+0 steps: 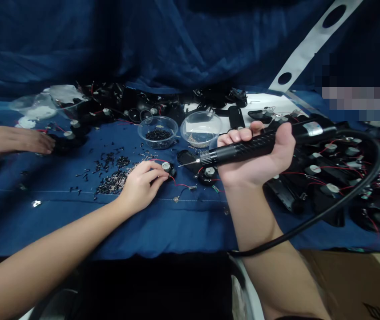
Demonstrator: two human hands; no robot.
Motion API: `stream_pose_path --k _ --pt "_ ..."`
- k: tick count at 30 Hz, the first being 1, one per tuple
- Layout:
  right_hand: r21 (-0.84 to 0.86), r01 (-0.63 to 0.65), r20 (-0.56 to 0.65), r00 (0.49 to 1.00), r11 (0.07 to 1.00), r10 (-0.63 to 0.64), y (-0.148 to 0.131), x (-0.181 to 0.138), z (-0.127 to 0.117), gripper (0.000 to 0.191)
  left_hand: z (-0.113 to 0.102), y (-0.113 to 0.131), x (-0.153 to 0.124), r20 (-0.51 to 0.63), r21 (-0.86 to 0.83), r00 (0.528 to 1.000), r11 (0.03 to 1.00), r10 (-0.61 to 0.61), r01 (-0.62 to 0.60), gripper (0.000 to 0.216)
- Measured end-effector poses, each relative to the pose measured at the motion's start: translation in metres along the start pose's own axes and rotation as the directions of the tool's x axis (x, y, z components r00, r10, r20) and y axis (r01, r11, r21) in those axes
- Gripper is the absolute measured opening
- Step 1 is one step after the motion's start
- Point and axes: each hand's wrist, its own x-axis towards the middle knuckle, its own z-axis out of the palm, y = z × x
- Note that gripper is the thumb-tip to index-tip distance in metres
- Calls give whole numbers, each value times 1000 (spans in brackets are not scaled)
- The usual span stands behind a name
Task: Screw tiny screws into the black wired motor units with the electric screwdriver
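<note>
**Lining up the screwdriver [243, 149]**

Left hand [141, 182] pinches a small speaker [166, 167] just in front of the screw bowl [158, 132]. Right hand [256, 158] wraps the screwdriver, tip near the speaker, not touching. Looks like the lining-up stage; seating the tip needs steady aim.

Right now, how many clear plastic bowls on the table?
2. The black-screw bowl sits beyond the left hand; the silvery-bits bowl is just right of it. Clutter behind may hide more.
</note>
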Motion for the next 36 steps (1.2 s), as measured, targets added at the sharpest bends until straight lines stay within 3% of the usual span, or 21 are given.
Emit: stream_pose_path --k 4,10,16,23,29,36 --pt "-37 -13 5 1000 999 14 5 -2 0 41 -3 -9 -1 68 -78 994 993 -82 88 9" --pt "-49 -32 24 999 998 34 8 -6 1 40 -5 -28 6 104 -167 993 985 59 -41 11" --pt "-59 -34 23 999 998 36 11 -8 2 39 0 -32 6 145 -251 984 966 102 -64 10" --pt "-71 -48 25 998 996 50 11 -9 2 39 1 -32 5 141 -240 983 968 115 -79 10" --pt "-78 -54 40 998 995 58 10 -11 3 40 -2 -33 8 206 -210 972 976 110 -66 15" --pt "-85 -30 46 998 996 34 12 -10 3 38 1 -38 16 194 -180 955 965 225 -191 14"
